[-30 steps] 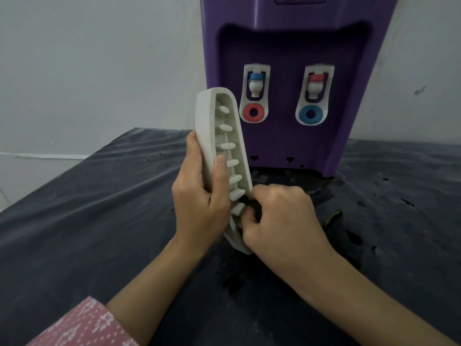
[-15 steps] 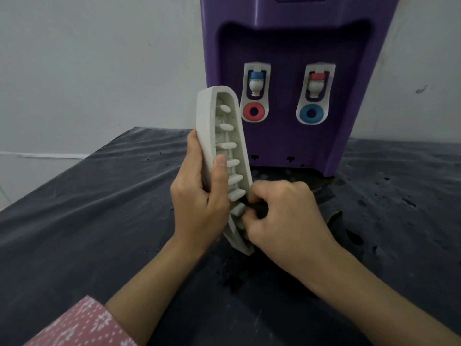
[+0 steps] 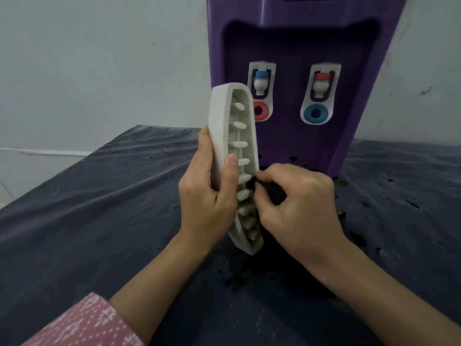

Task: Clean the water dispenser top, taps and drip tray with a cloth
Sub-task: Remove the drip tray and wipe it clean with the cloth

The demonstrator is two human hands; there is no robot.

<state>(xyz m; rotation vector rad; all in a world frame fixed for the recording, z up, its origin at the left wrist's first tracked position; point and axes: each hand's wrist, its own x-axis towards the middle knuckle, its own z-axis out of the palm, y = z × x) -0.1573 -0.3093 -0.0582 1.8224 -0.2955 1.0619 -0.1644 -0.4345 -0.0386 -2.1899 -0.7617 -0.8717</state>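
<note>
1. Hands meet over a pale grey drip tray (image 3: 219,136), held on end in front of a purple water dispenser (image 3: 294,136), its lower tip just above the dark plastic sheet (image 3: 87,208) that covers the table.

2. Left hand (image 3: 207,198) wraps around the tray's outer rim, fingers behind it and thumb (image 3: 230,176) pressed flat on the front edge, so the slotted inside with its row of oval ribs faces right.

3. Right hand (image 3: 296,208) is curled into a loose fist, fingertips pinched on a small dark cloth (image 3: 270,193) pushed against the tray's right edge about midway down; the cloth is mostly hidden by the fingers, and its full shape cannot be made out.

4. Behind the tray, the dispenser stands on the sheet against a grey-white wall (image 3: 87,58). Its recessed front carries two white-framed taps: a blue-capped tap (image 3: 261,82) above a red ring on the left side, partly covered by the tray's upper end, and a red-capped tap (image 3: 321,83) above a blue ring on the right side.

5. Dark specks and wet-looking patches (image 3: 359,238) dot the sheet around the dispenser's base and to the right of the hands.

6. A pink sleeve (image 3: 82,323) with a white flower print covers the left forearm at the bottom edge; the right forearm is bare.
</note>
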